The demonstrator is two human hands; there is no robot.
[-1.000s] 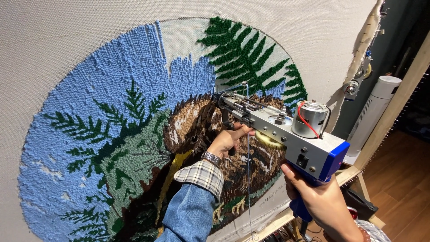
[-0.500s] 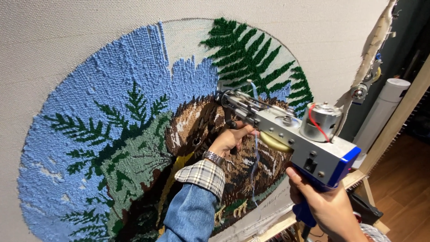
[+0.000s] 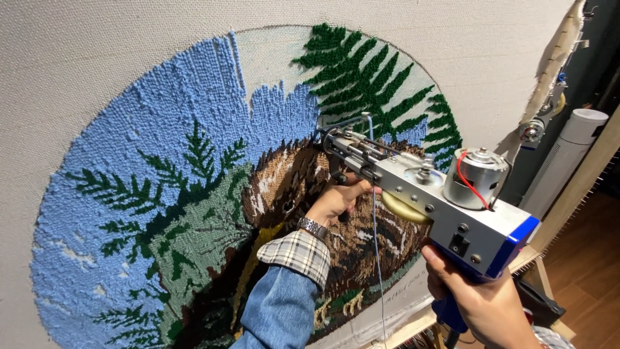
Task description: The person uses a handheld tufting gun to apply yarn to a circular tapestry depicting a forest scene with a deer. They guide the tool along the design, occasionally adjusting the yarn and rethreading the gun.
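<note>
The tufting gun [image 3: 439, 207] at centre right looks heavy and rigid — right hand [image 3: 481, 300] wraps its rear grip, left hand [image 3: 336, 201] clasps the front handle.

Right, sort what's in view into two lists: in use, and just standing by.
In use:
- grey and blue tufting gun, gripped by left hand and right hand
- pale blue yarn strand
- beige cloth with round tufted forest picture

Standing by:
- white cylindrical appliance
- wooden frame
</note>
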